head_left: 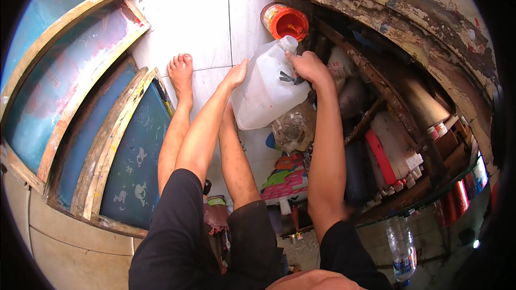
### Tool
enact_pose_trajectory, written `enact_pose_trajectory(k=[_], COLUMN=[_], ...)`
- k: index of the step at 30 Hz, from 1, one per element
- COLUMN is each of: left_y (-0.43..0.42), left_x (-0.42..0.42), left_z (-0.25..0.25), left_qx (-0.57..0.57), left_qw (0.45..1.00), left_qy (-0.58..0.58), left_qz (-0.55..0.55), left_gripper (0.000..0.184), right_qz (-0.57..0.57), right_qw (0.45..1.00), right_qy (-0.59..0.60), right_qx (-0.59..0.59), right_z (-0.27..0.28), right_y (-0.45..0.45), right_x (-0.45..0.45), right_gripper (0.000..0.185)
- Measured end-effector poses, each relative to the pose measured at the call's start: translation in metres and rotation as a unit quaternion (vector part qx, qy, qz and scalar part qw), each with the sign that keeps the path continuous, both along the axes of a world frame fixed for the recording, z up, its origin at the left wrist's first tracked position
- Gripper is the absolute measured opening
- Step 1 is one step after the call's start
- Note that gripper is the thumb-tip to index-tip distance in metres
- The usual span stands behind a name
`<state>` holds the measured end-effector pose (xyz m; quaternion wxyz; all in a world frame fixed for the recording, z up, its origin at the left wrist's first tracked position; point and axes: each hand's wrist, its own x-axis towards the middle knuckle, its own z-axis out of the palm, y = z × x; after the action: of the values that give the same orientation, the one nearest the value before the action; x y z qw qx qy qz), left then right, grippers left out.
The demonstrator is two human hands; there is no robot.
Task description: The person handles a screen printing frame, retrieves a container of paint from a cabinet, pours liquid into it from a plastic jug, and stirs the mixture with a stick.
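A translucent white plastic jerrycan (266,86) is held tilted between my two hands, above the tiled floor. Its round neck points away from me, toward an orange-rimmed paint tub (285,21) lying close behind it. My right hand (310,68) grips the jerrycan near its neck and handle, where a dark strip is tied. Against its left side my left hand (236,74) is pressed, fingers partly hidden behind it. Orange residue coats the inside of the tub.
Wood-framed printing screens (134,166) lean at the left. On the right stands a paint-stained wooden table (403,11) with bags and bottles on its lower shelf. A crumpled plastic bag (296,128) and colourful pieces (285,180) lie below the jerrycan. Plastic bottles (400,249) are at lower right.
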<state>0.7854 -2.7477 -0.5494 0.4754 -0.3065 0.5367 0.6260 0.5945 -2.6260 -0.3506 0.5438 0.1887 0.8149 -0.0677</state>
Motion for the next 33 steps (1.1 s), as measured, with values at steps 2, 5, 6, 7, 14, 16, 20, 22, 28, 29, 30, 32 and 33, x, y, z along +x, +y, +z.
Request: enact_pose_trajectory(k=[2,5,6,7,14,16,20,22,28,29,30,32,33], left_y=[-0.001,-0.002,-0.002,-0.003,-0.004,-0.003,-0.004,-0.003,-0.002,-0.003,-0.003,-0.004,-0.004], left_x=[-0.001,-0.003,-0.004,-0.005,-0.006,-0.004,-0.005,-0.002,-0.001,-0.001,0.0,0.0,-0.001], left_z=[0.001,0.006,0.009,0.012,0.01,0.009,0.01,0.005,0.006,0.008,0.01,0.009,0.006], left_qx=[0.002,-0.001,-0.001,-0.001,0.004,0.009,0.006,0.0,0.004,0.004,0.003,0.002,0.004], left_qw=[1.0,1.0,1.0,1.0,1.0,1.0,1.0,1.0,0.999,0.999,0.999,1.0,0.999], left_qy=[0.003,0.011,0.007,0.003,-0.007,-0.011,-0.01,-0.015,-0.025,-0.025,-0.021,-0.018,-0.017], left_qz=[0.001,-0.004,-0.004,-0.003,-0.027,-0.019,-0.019,-0.023,-0.029,-0.029,-0.024,-0.019,-0.027], left_gripper=[0.084,0.083,0.082,0.082,0.083,0.083,0.084,0.084,0.083,0.083,0.083,0.083,0.084], right_qz=[0.0,0.006,0.012,0.012,0.003,0.003,-0.004,-0.004,-0.01,-0.01,-0.011,-0.006,-0.002], right_qw=[1.0,1.0,1.0,1.0,1.0,1.0,1.0,1.0,1.0,1.0,0.999,1.0,1.0], right_qy=[-0.002,-0.003,-0.002,-0.002,-0.009,-0.013,-0.017,-0.022,-0.019,-0.025,-0.032,-0.026,-0.021], right_qx=[-0.003,-0.006,-0.005,-0.006,-0.001,0.002,-0.005,-0.008,-0.003,-0.005,-0.007,0.0,0.007], right_z=[-0.002,-0.005,-0.006,-0.006,-0.003,-0.001,0.0,0.0,-0.004,-0.004,-0.003,-0.005,-0.005], right_y=[0.002,0.004,0.005,0.005,0.004,0.004,0.003,0.004,0.008,0.008,0.007,0.006,0.006], right_x=[-0.002,-0.003,-0.003,-0.004,-0.007,-0.008,-0.01,-0.011,-0.009,-0.009,-0.009,-0.009,-0.008], right_gripper=[0.061,0.061,0.061,0.061,0.06,0.06,0.06,0.06,0.06,0.06,0.06,0.059,0.059])
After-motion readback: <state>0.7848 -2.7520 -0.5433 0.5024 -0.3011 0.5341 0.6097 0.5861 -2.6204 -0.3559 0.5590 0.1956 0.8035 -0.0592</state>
